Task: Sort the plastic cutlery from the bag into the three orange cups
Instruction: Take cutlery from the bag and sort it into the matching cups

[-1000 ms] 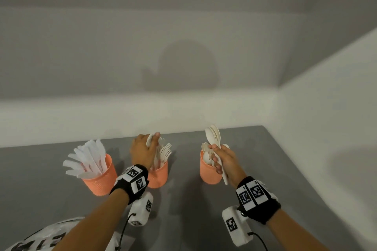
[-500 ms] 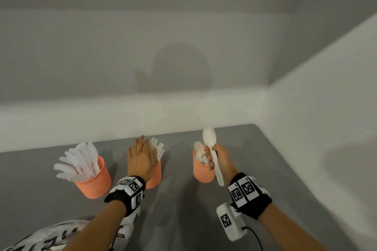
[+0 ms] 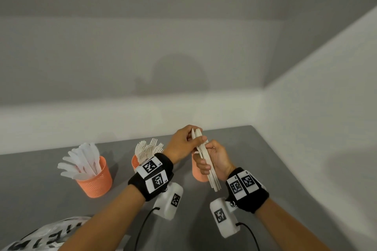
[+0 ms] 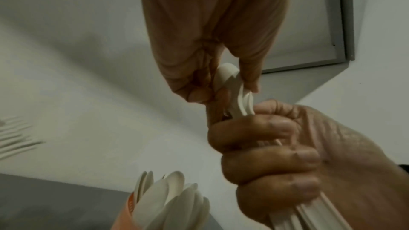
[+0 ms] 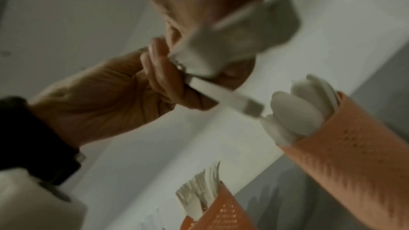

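Spoons (image 3: 206,161), a small white bundle, held in the air between both hands above the right-hand cup. Right hand (image 3: 216,160) wraps its fingers (image 4: 261,162) round the handles; handle ends stick out below the palm, pointing toward the person. Left hand (image 3: 183,144) reaches across and pinches the bowl ends between thumb and fingers (image 4: 249,76), clamped on the top of the same bundle. Wrist views agree: stacked spoon bowls nested together at the pinch.

Three orange cups stand in a row on the grey bench (image 3: 285,189). Left cup (image 3: 95,181) holds white knives fanned out, handles down. Middle cup (image 3: 135,162), partly hidden behind the left wristband, holds forks, tines up. Right cup (image 3: 199,173), mostly hidden behind the right hand, holds spoons, bowls up (image 5: 296,111); the held bundle is just above and in front of it, not inside.

Bag (image 3: 51,234), white plastic with dark lettering, lies at the near left edge of the bench, partly under the left forearm. Contents cannot be made out.

Black wristbands with square printed markers on both wrists; white camera housings hang below, cables trailing.
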Demonstrator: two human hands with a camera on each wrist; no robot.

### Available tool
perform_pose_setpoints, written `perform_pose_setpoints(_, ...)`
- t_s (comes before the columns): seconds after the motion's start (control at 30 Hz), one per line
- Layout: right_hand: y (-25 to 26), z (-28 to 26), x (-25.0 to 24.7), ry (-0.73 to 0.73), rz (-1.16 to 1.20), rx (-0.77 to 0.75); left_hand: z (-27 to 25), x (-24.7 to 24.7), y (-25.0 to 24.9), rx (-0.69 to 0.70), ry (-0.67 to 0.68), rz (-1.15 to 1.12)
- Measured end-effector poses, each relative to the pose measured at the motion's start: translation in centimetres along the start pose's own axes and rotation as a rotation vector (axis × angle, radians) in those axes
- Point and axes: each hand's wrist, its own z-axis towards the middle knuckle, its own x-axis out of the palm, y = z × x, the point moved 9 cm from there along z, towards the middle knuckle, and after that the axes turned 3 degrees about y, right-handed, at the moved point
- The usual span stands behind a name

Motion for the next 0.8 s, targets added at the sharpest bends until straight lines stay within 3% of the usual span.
perform_pose_setpoints(0.23,1.5,-0.3,-0.7,-0.123,-0.235,-0.053,0.3,-0.3,-0.9,0.048,-0.043,0.268)
perform_pose_setpoints(0.33,2.7,-0.2,-0.8,-0.207,-0.316,-0.077,0.2,0.0,-0.9,-0.01,-0.021,0.263)
perform_pose_setpoints(0.4,4.9,-0.3,-1.0,-0.275,-0.299,-0.196,-0.1,-0.7,-0.9,-0.06,-0.048,0.169)
perform_pose_setpoints(0.5,8.9,-0.4,-2.3,-0.395,-0.204,-0.411,-1.4,-3.7,-1.9,-0.037,-0.191,0.044)
perform_pose_setpoints(0.63,10.5,0.4,-3.2,-0.455,-0.167,-0.533,-4.8,-8.6,-1.5,-0.001,-0.311,0.028)
perform_pose_setpoints(0.8,8.0,2.7,-4.8,-0.529,-0.235,-0.522,-10.7,-12.3,3.1,-0.129,-0.162,0.32)
